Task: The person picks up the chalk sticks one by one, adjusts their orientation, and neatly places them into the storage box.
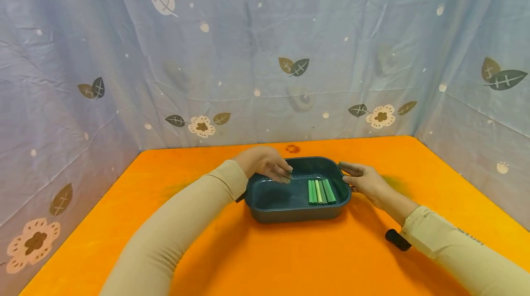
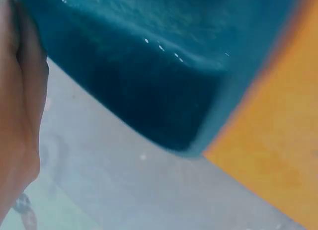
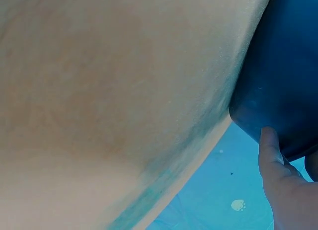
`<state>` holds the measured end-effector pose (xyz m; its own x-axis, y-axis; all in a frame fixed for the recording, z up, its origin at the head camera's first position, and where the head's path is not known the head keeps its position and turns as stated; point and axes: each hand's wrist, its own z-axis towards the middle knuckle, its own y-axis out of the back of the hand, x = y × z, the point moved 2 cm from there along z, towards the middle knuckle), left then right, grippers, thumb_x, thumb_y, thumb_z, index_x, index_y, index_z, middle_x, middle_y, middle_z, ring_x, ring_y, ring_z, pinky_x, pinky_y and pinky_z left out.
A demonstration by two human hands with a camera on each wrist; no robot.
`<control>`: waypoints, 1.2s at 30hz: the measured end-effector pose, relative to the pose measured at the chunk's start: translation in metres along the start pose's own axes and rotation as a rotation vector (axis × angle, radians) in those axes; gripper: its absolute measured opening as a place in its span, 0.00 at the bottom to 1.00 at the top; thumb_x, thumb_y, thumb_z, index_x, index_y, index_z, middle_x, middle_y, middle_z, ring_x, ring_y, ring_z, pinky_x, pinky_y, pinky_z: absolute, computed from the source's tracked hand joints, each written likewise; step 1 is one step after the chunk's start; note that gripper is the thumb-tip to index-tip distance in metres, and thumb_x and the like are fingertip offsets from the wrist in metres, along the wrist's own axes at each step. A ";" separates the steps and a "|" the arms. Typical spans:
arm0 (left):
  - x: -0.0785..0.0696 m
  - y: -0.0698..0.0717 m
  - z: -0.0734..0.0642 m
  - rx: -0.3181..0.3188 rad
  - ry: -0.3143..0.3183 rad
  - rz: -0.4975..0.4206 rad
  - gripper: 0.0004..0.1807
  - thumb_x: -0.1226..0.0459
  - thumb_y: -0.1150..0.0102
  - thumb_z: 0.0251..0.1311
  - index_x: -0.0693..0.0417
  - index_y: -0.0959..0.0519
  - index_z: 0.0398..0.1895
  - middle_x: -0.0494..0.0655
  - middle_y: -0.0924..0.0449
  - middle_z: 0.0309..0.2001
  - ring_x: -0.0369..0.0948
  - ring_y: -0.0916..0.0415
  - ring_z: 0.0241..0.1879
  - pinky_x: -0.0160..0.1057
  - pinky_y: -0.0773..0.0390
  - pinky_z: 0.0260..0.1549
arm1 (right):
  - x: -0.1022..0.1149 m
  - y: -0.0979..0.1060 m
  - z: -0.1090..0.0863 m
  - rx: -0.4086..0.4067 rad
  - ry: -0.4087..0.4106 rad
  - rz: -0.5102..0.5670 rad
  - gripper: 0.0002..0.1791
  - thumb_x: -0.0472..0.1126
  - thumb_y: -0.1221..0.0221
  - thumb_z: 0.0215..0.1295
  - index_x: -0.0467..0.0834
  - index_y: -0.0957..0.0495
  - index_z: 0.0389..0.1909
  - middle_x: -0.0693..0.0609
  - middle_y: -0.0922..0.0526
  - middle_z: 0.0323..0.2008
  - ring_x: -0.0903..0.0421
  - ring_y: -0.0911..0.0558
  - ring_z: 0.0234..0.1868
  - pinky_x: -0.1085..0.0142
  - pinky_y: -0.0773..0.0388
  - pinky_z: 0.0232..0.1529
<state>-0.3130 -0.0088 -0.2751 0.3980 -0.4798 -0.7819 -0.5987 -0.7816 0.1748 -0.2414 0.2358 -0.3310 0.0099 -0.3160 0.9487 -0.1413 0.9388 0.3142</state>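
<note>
A dark teal rectangular dish [image 1: 273, 215] with rounded corners stands on the orange table. Several green and pale green chalk-like sticks [image 1: 321, 192] lie side by side in its right part. My left hand [image 1: 269, 162] hovers over the left part of the dish, its fingers loosely bent and holding nothing visible. At the right end my right hand [image 1: 366, 183] holds the dish by its side, thumb and fingers around the rim. In the right wrist view one finger [image 3: 271, 155] touches the dish's outer wall [image 3: 280, 81]; a handle on that side is hidden or unclear.
The orange tabletop [image 1: 290, 259] spreads around the dish. A pale blue curtain [image 1: 248, 56] with leaves and flowers encloses the back and sides. A short black cylinder [image 1: 397, 240] shows beside the right sleeve. A black handle [image 1: 241, 197] juts from the dish's left end.
</note>
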 end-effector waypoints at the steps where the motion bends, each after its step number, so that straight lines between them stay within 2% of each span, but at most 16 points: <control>1: 0.002 0.004 -0.002 -0.008 0.000 0.000 0.23 0.73 0.49 0.70 0.70 0.34 0.66 0.66 0.30 0.62 0.57 0.30 0.62 0.45 0.29 0.62 | 0.000 0.000 0.000 -0.001 -0.001 0.000 0.30 0.30 0.53 0.75 0.31 0.51 0.74 0.32 0.49 0.72 0.38 0.33 0.63 0.69 0.22 0.40; 4: 0.009 0.014 -0.008 -0.029 0.002 0.001 0.23 0.72 0.48 0.70 0.69 0.34 0.66 0.65 0.27 0.59 0.56 0.29 0.61 0.44 0.28 0.61 | -0.002 0.000 0.001 -0.001 -0.003 -0.002 0.30 0.31 0.53 0.75 0.31 0.51 0.73 0.32 0.49 0.72 0.38 0.32 0.62 0.69 0.21 0.40; 9: 0.022 0.026 -0.016 -0.064 0.005 -0.008 0.21 0.70 0.46 0.69 0.69 0.31 0.64 0.60 0.20 0.49 0.53 0.25 0.57 0.42 0.24 0.57 | -0.002 0.001 0.001 0.006 -0.005 -0.003 0.30 0.31 0.53 0.75 0.31 0.51 0.74 0.32 0.49 0.72 0.37 0.33 0.63 0.68 0.22 0.41; 14: 0.033 0.036 -0.023 -0.084 -0.031 -0.032 0.21 0.70 0.46 0.69 0.70 0.30 0.62 0.59 0.19 0.47 0.49 0.19 0.44 0.39 0.18 0.45 | -0.001 0.002 0.001 0.013 -0.004 -0.004 0.31 0.31 0.53 0.76 0.32 0.52 0.74 0.32 0.50 0.72 0.36 0.35 0.65 0.67 0.22 0.43; 18: 0.043 0.046 -0.028 -0.107 -0.059 -0.023 0.21 0.69 0.47 0.70 0.72 0.33 0.63 0.57 0.19 0.42 0.45 0.19 0.38 0.35 0.16 0.38 | 0.000 0.003 0.001 0.013 -0.002 -0.011 0.31 0.31 0.53 0.76 0.32 0.53 0.74 0.33 0.51 0.73 0.35 0.37 0.67 0.66 0.22 0.46; 20: 0.049 0.052 -0.031 -0.113 -0.070 -0.019 0.21 0.69 0.48 0.70 0.73 0.33 0.63 0.56 0.19 0.40 0.45 0.19 0.38 0.35 0.17 0.39 | 0.000 0.003 0.000 0.015 -0.001 -0.016 0.31 0.31 0.53 0.76 0.32 0.53 0.74 0.32 0.51 0.72 0.35 0.38 0.67 0.65 0.22 0.48; 25: 0.063 0.063 -0.039 -0.102 -0.111 -0.031 0.21 0.69 0.50 0.71 0.75 0.34 0.63 0.53 0.20 0.36 0.45 0.20 0.38 0.42 0.20 0.51 | 0.001 0.002 0.000 0.015 -0.004 -0.022 0.31 0.31 0.53 0.75 0.31 0.52 0.74 0.32 0.50 0.72 0.34 0.38 0.67 0.66 0.22 0.46; 27: 0.067 0.068 -0.043 -0.097 -0.143 -0.031 0.21 0.70 0.50 0.71 0.76 0.34 0.62 0.51 0.20 0.35 0.44 0.20 0.37 0.43 0.21 0.52 | 0.001 0.002 0.000 0.012 -0.007 -0.018 0.31 0.31 0.53 0.75 0.32 0.52 0.74 0.32 0.50 0.72 0.35 0.37 0.66 0.67 0.23 0.44; 32: 0.079 0.082 -0.053 -0.111 -0.186 -0.032 0.21 0.69 0.50 0.71 0.75 0.35 0.61 0.49 0.20 0.35 0.41 0.20 0.34 0.39 0.18 0.44 | 0.002 0.001 0.001 0.010 -0.014 -0.016 0.31 0.31 0.53 0.75 0.32 0.52 0.74 0.32 0.50 0.72 0.35 0.37 0.66 0.68 0.23 0.43; 36: 0.089 0.094 -0.060 -0.124 -0.186 -0.056 0.23 0.69 0.51 0.71 0.77 0.38 0.64 0.50 0.20 0.37 0.41 0.20 0.36 0.43 0.20 0.51 | 0.001 0.002 0.001 0.014 -0.010 -0.020 0.31 0.31 0.53 0.75 0.32 0.53 0.74 0.32 0.51 0.72 0.34 0.38 0.67 0.66 0.22 0.47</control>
<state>-0.2921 -0.1488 -0.2923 0.2866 -0.3617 -0.8871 -0.4847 -0.8535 0.1914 -0.2428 0.2368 -0.3290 0.0027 -0.3362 0.9418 -0.1545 0.9303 0.3326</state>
